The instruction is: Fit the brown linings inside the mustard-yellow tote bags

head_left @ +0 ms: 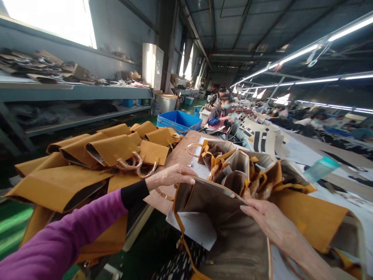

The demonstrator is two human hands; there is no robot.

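Note:
Right in front of me is a handbag point(230, 229), its mouth facing me and its grey-brown lining showing. My left hand point(171, 177) grips the far left part of its top edge, fingers bent over the rim. On the right side, my right hand point(268, 216) pinches the rim, with some fingers hidden behind it. A white sheet of paper point(196, 229) pokes out at the bag's left side. Just beyond my hands, several open tan handbags point(237, 171) stand close together on the table. Another tan bag point(311, 216) lies beside my right forearm.
A heap of tan bags point(113, 147) with wrapped handles lies to my left. Behind it stands a blue bin point(179, 120). A co-worker point(221, 114) sits farther down the table. At right is a translucent teal-topped container point(322, 169). A long workbench point(75, 92) lines the wall.

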